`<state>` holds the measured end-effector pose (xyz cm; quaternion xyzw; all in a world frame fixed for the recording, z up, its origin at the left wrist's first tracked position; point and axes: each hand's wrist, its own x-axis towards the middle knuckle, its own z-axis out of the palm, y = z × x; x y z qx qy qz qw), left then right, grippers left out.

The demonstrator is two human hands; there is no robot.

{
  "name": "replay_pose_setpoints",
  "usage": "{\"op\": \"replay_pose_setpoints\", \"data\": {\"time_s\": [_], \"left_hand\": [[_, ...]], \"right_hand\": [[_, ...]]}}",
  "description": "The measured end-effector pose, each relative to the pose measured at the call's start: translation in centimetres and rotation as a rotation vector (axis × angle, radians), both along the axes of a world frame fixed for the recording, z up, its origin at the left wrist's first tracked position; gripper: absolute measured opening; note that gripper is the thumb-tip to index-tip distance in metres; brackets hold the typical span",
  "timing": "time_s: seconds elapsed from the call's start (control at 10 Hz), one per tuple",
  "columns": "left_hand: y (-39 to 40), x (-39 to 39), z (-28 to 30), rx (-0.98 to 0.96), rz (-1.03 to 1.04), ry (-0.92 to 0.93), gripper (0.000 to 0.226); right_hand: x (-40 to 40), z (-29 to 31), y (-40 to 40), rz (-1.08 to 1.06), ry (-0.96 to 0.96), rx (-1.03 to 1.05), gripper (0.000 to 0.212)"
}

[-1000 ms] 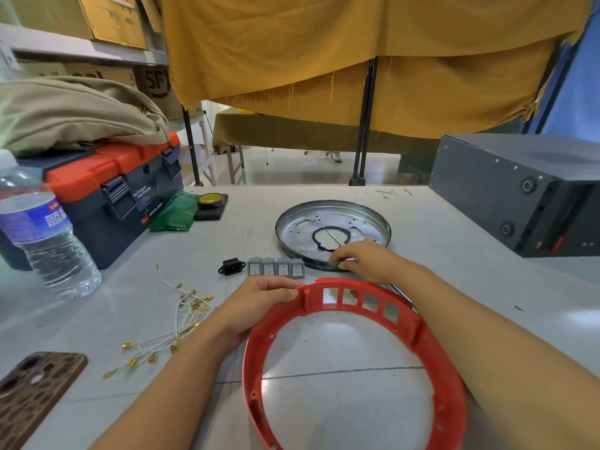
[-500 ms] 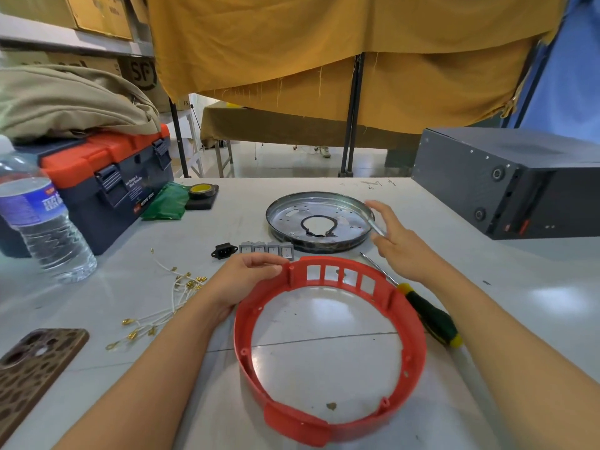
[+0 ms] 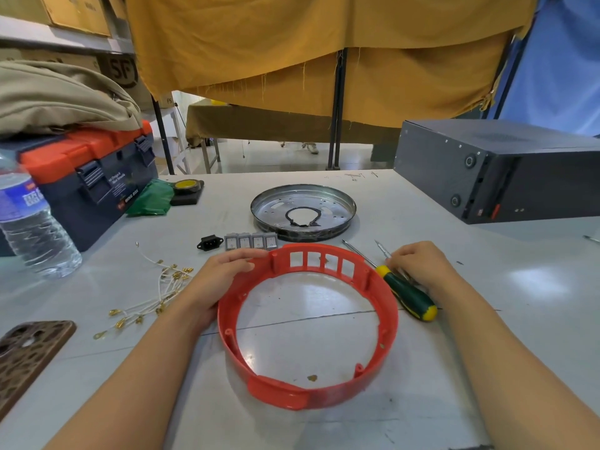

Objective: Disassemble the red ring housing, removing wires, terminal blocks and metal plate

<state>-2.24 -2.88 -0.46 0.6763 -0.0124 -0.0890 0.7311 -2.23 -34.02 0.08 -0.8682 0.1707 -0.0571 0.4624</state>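
Resting flat on the white table (image 3: 487,271), the red plastic ring housing (image 3: 308,323) lies between our hands. Our left hand (image 3: 220,274) grips its far-left rim, fingers curled over the top. Our right hand (image 3: 418,264) curls its fingers round a thin silver tool (image 3: 383,250), beside the green-and-yellow-handled screwdriver (image 3: 406,292).

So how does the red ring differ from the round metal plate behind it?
The red ring housing is plastic and open through the middle, so the table shows inside it; the metal plate is a shiny shallow pan with a holed floor. The left hand holds the ring; the plate lies untouched, a black loop on its floor. The ring's far wall has square windows; the plate's rim is solid. Both are round.
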Motion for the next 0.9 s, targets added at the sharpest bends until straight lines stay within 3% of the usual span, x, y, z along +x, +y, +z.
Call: {"op": "replay_pose_setpoints", "data": {"time_s": [0.4,0.6,0.9], "left_hand": [[0.02,0.06,-0.2,0.027,0.007,-0.014,0.033],[0.2,0.16,-0.39,0.044,-0.004,-0.011,0.032],[0.03,0.07,-0.02,0.009,0.04,-0.036,0.029]], "right_hand": [[0.6,-0.54,0.08,0.037,0.019,-0.186,0.013],[0.71,-0.71,-0.04,0.034,0.016,-0.201,0.008],[0.31,-0.83,-0.04,0.023,-0.078,-0.159,0.019]]}}
